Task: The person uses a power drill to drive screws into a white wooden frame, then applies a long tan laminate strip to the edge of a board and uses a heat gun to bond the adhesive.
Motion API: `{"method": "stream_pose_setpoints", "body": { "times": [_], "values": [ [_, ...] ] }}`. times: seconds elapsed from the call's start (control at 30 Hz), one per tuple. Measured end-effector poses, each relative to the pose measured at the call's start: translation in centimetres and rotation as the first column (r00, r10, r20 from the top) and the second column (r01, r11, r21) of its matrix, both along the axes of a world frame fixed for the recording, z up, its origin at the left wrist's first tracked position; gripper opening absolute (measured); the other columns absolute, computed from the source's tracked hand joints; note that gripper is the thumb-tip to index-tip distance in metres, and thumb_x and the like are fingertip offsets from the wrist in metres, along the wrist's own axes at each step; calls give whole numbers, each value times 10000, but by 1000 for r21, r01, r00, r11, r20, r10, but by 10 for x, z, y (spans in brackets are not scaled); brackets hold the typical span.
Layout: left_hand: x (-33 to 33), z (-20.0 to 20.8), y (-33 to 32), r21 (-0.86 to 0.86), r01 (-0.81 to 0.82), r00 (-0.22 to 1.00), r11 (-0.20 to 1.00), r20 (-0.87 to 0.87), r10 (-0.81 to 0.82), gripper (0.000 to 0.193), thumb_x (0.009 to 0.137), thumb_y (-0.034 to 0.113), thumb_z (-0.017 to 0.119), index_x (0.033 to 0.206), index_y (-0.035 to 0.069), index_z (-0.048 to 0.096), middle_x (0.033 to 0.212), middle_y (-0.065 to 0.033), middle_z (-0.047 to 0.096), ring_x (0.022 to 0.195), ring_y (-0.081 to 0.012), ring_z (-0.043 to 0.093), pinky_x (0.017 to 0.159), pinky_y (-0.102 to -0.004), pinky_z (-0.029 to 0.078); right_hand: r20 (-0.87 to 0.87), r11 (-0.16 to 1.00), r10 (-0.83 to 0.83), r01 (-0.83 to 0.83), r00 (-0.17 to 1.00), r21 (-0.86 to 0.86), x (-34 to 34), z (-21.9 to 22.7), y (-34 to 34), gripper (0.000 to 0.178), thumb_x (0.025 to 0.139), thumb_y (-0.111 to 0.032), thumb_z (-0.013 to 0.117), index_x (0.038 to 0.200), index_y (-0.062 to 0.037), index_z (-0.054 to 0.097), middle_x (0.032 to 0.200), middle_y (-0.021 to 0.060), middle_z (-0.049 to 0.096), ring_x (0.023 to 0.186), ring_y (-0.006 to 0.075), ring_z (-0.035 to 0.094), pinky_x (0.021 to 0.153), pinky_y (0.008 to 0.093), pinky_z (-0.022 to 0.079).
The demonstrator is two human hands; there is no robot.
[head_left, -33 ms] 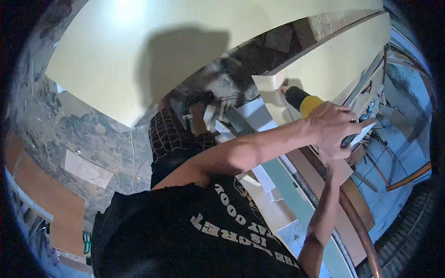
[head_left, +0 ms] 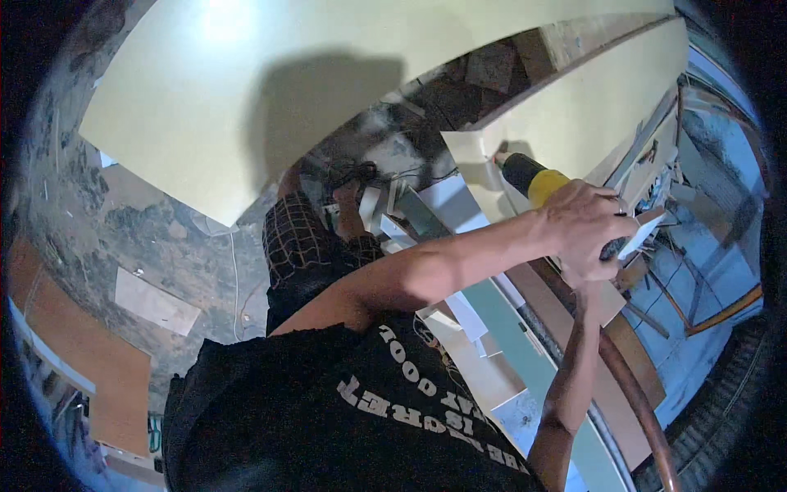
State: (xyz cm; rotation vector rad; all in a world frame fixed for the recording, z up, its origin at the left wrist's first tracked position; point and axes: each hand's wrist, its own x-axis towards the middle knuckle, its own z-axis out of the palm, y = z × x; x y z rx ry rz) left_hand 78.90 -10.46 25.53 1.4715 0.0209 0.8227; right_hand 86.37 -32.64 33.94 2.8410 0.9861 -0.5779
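Observation:
A yellow and black power drill [head_left: 537,182] points toward the far left, its tip at the cream panel [head_left: 574,123] near a raised corner joint. My left hand [head_left: 574,217] closes over the drill's rear body. Just below it, my right hand [head_left: 589,266] grips the drill at the handle, its fingers partly hidden by the left hand. A small red glow shows where the tip meets the panel. Whether a screw sits there is too small to tell.
A large cream sheet [head_left: 180,107] spans the far side, with my shadow on it. Green and white board strips [head_left: 500,320] lie beneath my arms. Scraps clutter the right, near a brown curved pipe [head_left: 631,394] and a tyre [head_left: 730,402]. A pale offcut [head_left: 156,299] lies on the left floor.

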Motion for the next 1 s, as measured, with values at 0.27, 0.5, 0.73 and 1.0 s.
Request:
{"method": "stream_pose_setpoints", "body": {
  "times": [0.27,0.5,0.73,1.0],
  "values": [
    [11,9,-65,-18,20,1000,1000,-10,-20,323,606,291,696,907,177,715,849,-74,708,808,-310,702,615,-450,571,-31,998,-51,52,998,45,-4,-12,-35,277,811,-157,720,1049,-19,690,978,143,709,908,295,683,826,426,530],
    [23,11,-121,50,98,994,994,-60,-95,360,614,307,721,943,161,734,905,-62,729,856,-302,708,667,-432,579,-51,989,-107,112,993,99,-5,-14,-68,291,812,-165,728,1061,-20,688,988,135,710,916,282,682,834,420,529],
    [27,3,-136,96,325,945,941,9,-327,438,807,344,719,1165,92,703,1126,-122,716,959,-306,711,871,-439,567,-129,916,-344,363,930,173,-28,-11,-118,305,814,-174,737,1073,-21,686,998,127,710,923,269,681,842,415,528],
    [9,-71,3,792,425,786,438,-563,255,668,992,350,526,1528,-15,369,1584,-229,392,1482,-378,350,1209,-526,298,-661,-81,-695,883,283,463,-156,-70,-251,279,881,-324,716,888,-47,685,820,30,627,765,155,571,698,324,470]
  ]
}}
